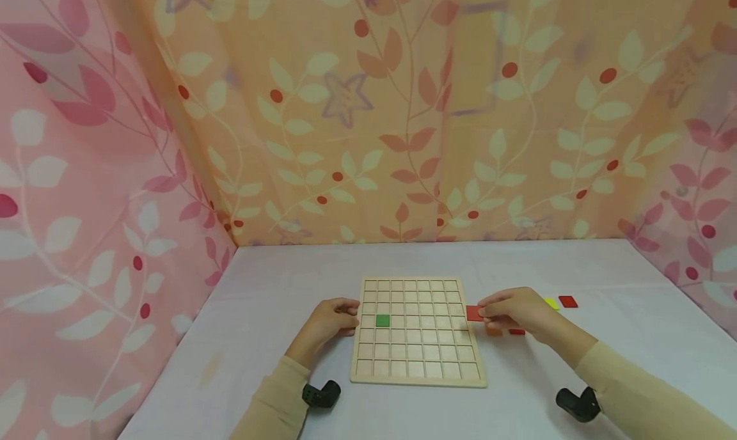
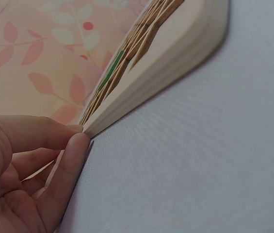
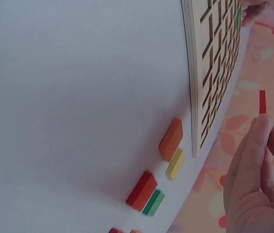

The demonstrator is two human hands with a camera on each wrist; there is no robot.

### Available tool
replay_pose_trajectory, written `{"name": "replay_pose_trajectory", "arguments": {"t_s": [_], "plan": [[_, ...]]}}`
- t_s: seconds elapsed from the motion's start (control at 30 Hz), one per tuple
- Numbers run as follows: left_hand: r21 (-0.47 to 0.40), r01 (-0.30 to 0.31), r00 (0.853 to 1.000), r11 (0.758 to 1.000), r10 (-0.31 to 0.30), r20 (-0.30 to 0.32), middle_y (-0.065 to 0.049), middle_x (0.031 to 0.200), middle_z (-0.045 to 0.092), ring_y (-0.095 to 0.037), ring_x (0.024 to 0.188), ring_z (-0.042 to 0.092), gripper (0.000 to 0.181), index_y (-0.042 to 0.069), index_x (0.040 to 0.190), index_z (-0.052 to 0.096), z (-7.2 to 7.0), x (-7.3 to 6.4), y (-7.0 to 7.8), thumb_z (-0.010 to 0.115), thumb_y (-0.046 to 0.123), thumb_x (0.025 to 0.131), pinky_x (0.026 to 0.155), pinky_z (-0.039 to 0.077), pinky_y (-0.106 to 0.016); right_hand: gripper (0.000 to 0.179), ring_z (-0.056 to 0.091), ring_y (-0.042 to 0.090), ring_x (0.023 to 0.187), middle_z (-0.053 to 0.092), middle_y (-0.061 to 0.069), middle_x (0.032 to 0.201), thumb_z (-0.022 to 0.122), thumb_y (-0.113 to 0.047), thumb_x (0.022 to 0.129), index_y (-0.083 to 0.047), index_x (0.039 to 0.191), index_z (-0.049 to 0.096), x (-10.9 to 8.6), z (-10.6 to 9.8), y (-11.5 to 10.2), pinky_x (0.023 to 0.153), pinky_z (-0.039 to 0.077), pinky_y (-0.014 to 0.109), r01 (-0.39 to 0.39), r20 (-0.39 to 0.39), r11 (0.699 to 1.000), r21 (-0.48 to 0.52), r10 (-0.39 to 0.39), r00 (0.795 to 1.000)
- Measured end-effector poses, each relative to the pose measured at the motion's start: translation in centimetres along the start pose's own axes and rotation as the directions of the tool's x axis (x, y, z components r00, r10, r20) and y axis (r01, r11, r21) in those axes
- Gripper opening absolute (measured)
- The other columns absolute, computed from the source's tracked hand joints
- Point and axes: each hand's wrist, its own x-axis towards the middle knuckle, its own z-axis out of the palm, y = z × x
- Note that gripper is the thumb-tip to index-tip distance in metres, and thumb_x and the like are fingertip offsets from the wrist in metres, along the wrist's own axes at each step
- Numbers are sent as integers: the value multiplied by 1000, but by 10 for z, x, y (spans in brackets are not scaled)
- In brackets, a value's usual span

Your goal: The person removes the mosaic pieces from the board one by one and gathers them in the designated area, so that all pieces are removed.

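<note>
A pale wooden grid board (image 1: pixel 419 383) lies on the white table, with one green square tile (image 1: pixel 382 321) in a cell on its left side. At the board's left edge, my left hand (image 1: pixel 322 325) holds the rim between thumb and fingers; the left wrist view shows the fingertips (image 2: pixel 78 136) meeting at that edge. My right hand (image 1: pixel 515 309) pinches a red square tile (image 1: pixel 473 313) by its edge, just beyond the board's right side. From the right wrist, this red tile (image 3: pixel 262 102) appears edge-on, raised above the table.
Right of the board lie loose tiles: orange (image 1: pixel 494 332), red (image 1: pixel 517 332), yellow (image 1: pixel 551 303) and another red one (image 1: pixel 568 302). A green tile (image 3: pixel 153 203) shows in the right wrist view. Patterned cloth (image 1: pixel 345 139) hangs behind the table.
</note>
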Motion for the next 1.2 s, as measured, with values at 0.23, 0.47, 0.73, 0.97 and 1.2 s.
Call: {"name": "replay_pose_trajectory", "arguments": {"t_s": [0.23,0.47,0.73,0.97,1.2], "plan": [[3,-2,1000,1000,2,-8,-9,100,63,-11,78,61,42,-3,123,65,1,-2,1,69,-6,82,66,60,-24,38,72,16,77,72,2,89,72,-21,90,5,117,68,-2,-20,9,75,62,27,-22,11,1000,-7,22,1000],[4,-3,1000,1000,3,2,-9,100,63,-10,76,61,42,-4,124,64,1,-1,1,68,-6,83,66,60,-24,41,72,13,75,72,3,91,69,-17,93,10,123,63,-5,-40,19,75,62,26,-52,22,998,38,51,998],[10,5,1000,1000,-5,-3,-9,101,63,-11,79,62,43,-3,125,64,0,1,0,70,-6,82,68,60,-24,44,71,13,76,70,2,92,68,-19,94,11,125,61,-8,-58,27,76,62,28,-54,5,998,-11,54,999],[17,4,1000,1000,-4,-9,-10,100,63,-12,78,61,42,-3,124,64,1,-2,1,70,-6,83,67,61,-25,48,72,16,78,72,2,91,71,-24,92,9,125,62,-9,-74,33,77,62,28,-85,0,996,-11,85,996],[10,11,1000,1000,-11,-15,-9,99,63,-11,77,61,41,-3,123,65,2,-2,3,69,-7,83,67,60,-25,43,72,15,81,71,0,92,68,-25,94,9,121,64,-12,-89,41,77,61,26,-73,4,996,-53,73,997]]}}
